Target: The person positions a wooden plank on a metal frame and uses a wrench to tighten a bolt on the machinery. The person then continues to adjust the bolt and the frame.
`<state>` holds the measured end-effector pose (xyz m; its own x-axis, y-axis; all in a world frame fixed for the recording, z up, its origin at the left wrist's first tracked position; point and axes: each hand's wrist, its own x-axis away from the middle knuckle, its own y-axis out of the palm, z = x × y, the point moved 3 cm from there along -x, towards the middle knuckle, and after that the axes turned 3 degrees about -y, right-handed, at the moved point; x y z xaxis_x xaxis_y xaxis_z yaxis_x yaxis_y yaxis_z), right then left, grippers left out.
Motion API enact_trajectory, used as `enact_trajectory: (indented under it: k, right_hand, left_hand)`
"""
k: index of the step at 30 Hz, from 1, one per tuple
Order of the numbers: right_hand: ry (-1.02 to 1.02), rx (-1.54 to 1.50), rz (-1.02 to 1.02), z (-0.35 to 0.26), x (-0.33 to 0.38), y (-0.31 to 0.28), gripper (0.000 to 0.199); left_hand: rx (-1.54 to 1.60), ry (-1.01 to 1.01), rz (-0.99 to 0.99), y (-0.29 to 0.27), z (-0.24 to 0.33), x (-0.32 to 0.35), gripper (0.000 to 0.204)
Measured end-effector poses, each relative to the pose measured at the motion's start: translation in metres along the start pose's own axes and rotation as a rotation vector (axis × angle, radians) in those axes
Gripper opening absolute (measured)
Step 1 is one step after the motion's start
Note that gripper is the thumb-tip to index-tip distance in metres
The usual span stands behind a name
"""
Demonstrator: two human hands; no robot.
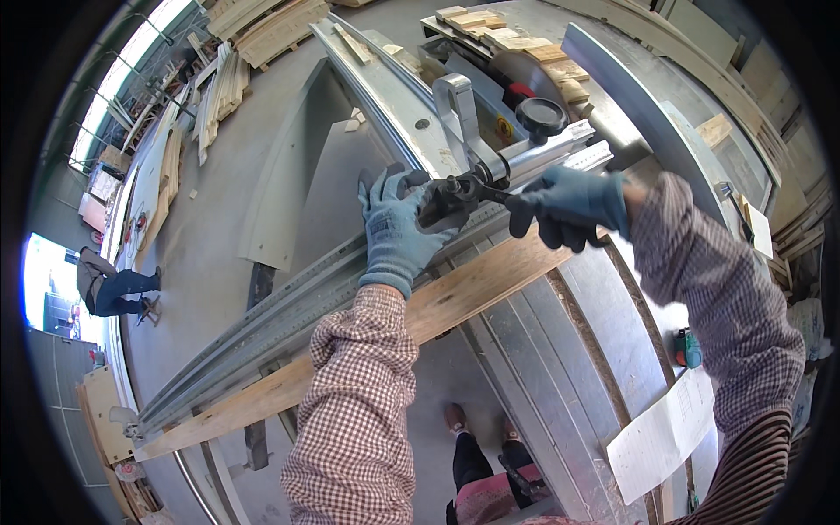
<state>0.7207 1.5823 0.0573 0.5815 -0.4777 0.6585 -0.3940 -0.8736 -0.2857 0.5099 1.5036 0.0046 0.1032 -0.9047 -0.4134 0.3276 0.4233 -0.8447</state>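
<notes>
My left hand (398,229), in a blue-grey work glove, curls its fingers and thumb around a black block (448,210) on the metal fence rail. My right hand (569,208), gloved alike, is closed around the handle of a dark wrench (493,193). The wrench's head meets the bolt area at the top of the black block. Just beyond it stands a silver metal arm (461,109), and a round black knob (541,115) sits to its right. The scaled aluminium fence (293,302) runs from lower left to upper right beneath my hands.
A long wooden board (477,296) lies along the fence's near side. To the lower right, a paper sheet (665,442) rests on the metal table (604,306). Stacked lumber (271,31) stands far off, and a person (114,284) is at the far left.
</notes>
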Motion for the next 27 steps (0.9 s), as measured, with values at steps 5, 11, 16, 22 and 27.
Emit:
enact_trajectory:
  k: [5,11,16,22,27]
  right_hand:
    - [-0.034,0.222,-0.019,-0.028,-0.013,-0.017,0.032]
    - [-0.075,-0.939,0.199,0.008,-0.018,0.115,0.032]
    - [-0.227,-1.117,0.273,-0.010,-0.045,0.158,0.029]
    - [0.000,-0.395,0.075,0.025,0.006,0.053,0.051]
    - [0.000,-0.012,-0.043,-0.008,-0.004,-0.001,0.042]
  left_hand:
    - [0.005,-0.007,0.003,-0.001,-0.003,0.000,0.053]
    - [-0.003,-0.025,-0.106,0.007,-0.007,0.000,0.059]
    - [0.003,0.006,-0.065,0.006,-0.015,-0.003,0.060]
    - [-0.007,-0.054,-0.114,0.004,-0.001,-0.002,0.058]
    - [-0.015,-0.052,-0.080,0.006,-0.002,-0.001,0.059]
